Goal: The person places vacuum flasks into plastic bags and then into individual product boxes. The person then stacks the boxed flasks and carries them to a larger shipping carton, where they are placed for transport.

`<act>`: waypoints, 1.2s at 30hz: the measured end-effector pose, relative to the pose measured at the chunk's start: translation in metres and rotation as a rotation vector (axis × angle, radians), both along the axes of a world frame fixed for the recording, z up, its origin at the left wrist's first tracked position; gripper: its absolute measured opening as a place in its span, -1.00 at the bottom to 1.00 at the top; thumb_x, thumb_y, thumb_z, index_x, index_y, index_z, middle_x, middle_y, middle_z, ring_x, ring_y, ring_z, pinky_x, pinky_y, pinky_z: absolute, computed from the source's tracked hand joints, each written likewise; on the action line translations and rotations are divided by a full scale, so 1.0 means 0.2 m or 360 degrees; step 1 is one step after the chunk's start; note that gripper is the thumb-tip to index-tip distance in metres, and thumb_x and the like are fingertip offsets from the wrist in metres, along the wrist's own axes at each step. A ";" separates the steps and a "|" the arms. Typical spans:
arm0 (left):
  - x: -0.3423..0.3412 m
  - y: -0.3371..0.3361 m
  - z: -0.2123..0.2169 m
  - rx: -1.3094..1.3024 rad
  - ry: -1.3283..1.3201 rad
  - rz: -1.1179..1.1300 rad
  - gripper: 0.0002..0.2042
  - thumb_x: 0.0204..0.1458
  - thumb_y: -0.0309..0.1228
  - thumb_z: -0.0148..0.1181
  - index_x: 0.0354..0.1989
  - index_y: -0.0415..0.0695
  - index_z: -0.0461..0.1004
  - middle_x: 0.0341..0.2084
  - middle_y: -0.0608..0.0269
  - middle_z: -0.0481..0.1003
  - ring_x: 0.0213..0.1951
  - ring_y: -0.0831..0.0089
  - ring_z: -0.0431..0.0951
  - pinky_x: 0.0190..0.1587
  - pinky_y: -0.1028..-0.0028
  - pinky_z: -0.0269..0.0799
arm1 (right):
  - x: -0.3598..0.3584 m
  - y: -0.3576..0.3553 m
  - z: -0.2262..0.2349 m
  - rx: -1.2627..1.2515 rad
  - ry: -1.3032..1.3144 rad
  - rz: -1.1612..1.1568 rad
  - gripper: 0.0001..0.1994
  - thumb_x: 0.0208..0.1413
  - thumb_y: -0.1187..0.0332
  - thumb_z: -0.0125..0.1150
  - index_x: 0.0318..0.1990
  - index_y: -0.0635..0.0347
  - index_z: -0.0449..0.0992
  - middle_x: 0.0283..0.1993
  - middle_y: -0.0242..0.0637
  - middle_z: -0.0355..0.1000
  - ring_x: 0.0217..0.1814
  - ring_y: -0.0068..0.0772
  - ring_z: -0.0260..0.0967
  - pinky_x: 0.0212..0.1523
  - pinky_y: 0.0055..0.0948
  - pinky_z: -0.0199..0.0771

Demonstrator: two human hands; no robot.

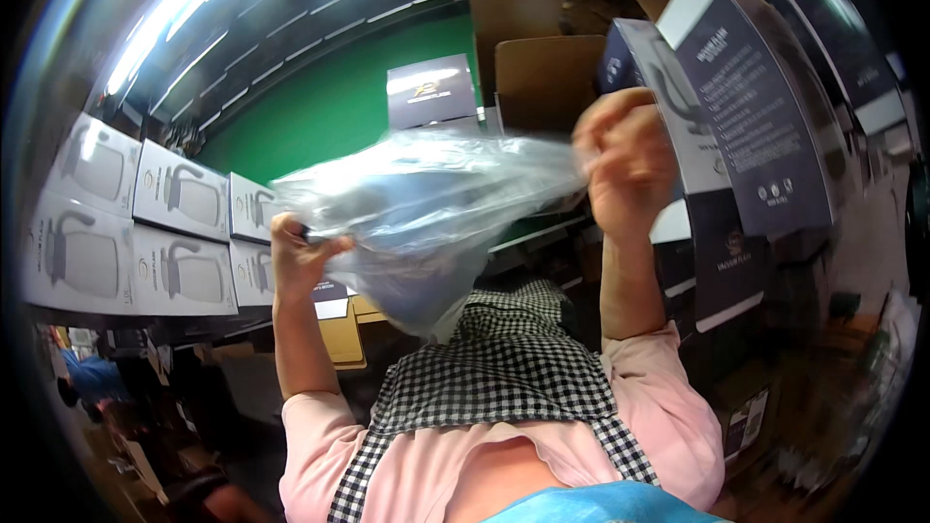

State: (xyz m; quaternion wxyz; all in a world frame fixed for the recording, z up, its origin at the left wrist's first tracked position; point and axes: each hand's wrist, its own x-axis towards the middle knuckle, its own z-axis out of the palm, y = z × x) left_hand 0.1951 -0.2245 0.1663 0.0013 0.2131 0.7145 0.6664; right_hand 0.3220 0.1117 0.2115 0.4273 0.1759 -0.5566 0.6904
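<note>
My left hand (305,257), at nine o'clock, grips the clear bag (417,208) stretched across the centre; my right hand (630,160), higher at two o'clock, forearm (628,281) upright, clamps its drawn-out end.

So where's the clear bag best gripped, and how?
I'd probably pinch the clear bag at its narrow right end, from the right: it tapers there toward the right hand, while a bluish item bulks out its wider part.

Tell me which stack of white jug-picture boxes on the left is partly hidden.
The rightmost stack: the left hand and clear plastic bag overlap its right side. The middle stack and leftmost stack have uncovered fronts.
</note>
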 end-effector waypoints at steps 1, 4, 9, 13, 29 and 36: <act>0.02 0.06 -0.01 0.0159 -0.0059 0.0287 -0.68 -0.18 -0.56 0.47 -0.33 -0.26 0.39 -0.57 0.34 0.48 -0.50 0.65 0.48 -0.45 0.61 0.43 | 0.03 0.09 -0.03 -0.0131 0.0309 -0.0176 -0.90 0.23 0.53 0.14 -0.19 0.19 0.33 -0.12 -0.16 0.36 -0.25 -0.56 0.37 -0.30 -0.61 0.44; 0.00 0.34 0.23 0.0807 -0.0374 0.0219 -0.75 0.01 -0.47 0.35 -0.26 -0.21 0.36 -0.73 0.51 0.27 -0.70 0.71 0.29 -0.66 0.67 0.23 | 0.11 0.11 -0.28 0.0000 -0.0330 -0.1104 -0.90 0.24 0.53 0.11 -0.15 0.22 0.34 -0.05 -0.14 0.36 -0.18 -0.44 0.41 -0.19 -0.49 0.46; -0.14 0.88 0.25 0.0146 0.0695 0.0336 -0.78 0.21 -0.41 0.16 -0.04 -0.22 0.58 -0.75 0.56 0.23 -0.71 0.77 0.16 -0.68 0.60 0.06 | -0.04 0.24 -0.80 0.0790 -0.0970 -0.1689 -0.75 0.16 0.53 0.07 -0.02 0.43 0.36 -0.06 0.15 0.41 -0.11 0.26 0.41 -0.03 -0.07 0.42; -0.05 1.40 0.12 0.0373 0.0614 0.0313 -0.77 0.04 -0.35 0.38 -0.46 -0.28 0.56 -0.68 0.50 0.37 -0.60 0.70 0.23 -0.55 0.54 0.11 | -0.08 0.35 -0.96 0.0515 -0.1371 -0.1527 -0.69 0.13 0.54 0.05 0.02 0.49 0.37 -0.11 0.27 0.43 -0.03 0.32 0.39 0.04 -0.04 0.39; -0.03 1.38 -0.47 -0.1204 0.0865 0.0045 -0.73 -0.17 -0.39 0.41 -0.28 -0.22 0.58 -0.03 -0.18 0.48 0.12 -0.06 0.41 0.05 0.20 0.36 | -0.01 0.30 -0.93 0.0776 -0.1180 -0.1469 -0.67 0.09 0.60 0.08 0.04 0.31 0.32 -0.03 0.11 0.36 -0.01 0.28 0.35 -0.02 0.01 0.41; -0.10 1.10 -0.53 -0.0916 0.0461 -0.0201 -0.32 -0.13 -0.44 0.44 0.25 0.02 0.32 0.23 -0.25 0.27 0.06 -0.13 0.46 0.03 0.14 0.45 | -0.04 0.22 -0.94 0.0611 -0.1131 -0.1266 -0.47 0.02 0.65 0.00 0.23 0.37 0.23 -0.22 0.29 0.44 -0.19 0.35 0.43 -0.16 0.02 0.47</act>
